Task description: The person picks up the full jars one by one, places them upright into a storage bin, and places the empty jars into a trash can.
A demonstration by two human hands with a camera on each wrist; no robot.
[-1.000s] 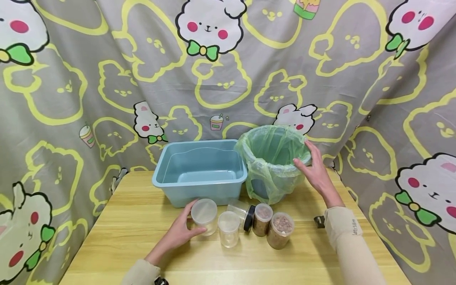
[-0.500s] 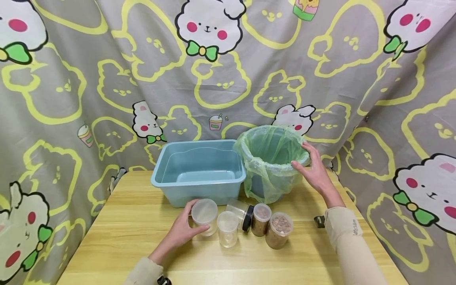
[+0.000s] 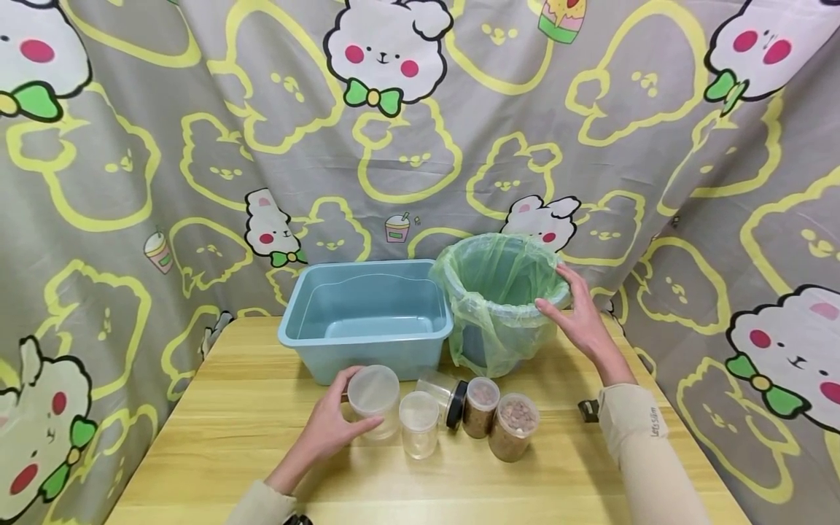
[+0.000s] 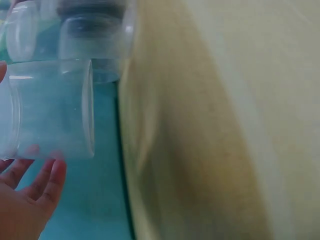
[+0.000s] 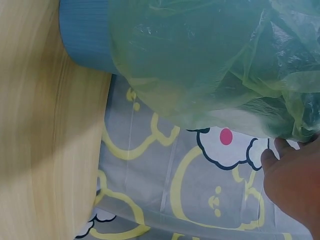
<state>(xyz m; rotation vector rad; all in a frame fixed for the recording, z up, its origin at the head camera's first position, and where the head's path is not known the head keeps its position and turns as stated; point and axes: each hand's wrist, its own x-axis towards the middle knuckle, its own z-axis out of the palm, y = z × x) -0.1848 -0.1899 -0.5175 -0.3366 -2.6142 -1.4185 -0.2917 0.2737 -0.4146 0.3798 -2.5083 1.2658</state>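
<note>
Wide clear jar (image 3: pixel 377 401) is before the blue tub (image 3: pixel 341 357), fingers of the left hand (image 3: pixel 326 424) pinching it. Right hand (image 3: pixel 582 321), fingers spread, touches the bagged bin (image 5: pixel 85 35), its bare base visible from the right wrist; only the head view shows brown granules (image 3: pixel 518 415) in two jars (image 3: pixel 510 443).

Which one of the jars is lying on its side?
The clear jar with the black lid, partly behind the small clear jar. That jar, the large clear jar and both brown-filled jars are all roughly upright, and none has a black lid.
</note>
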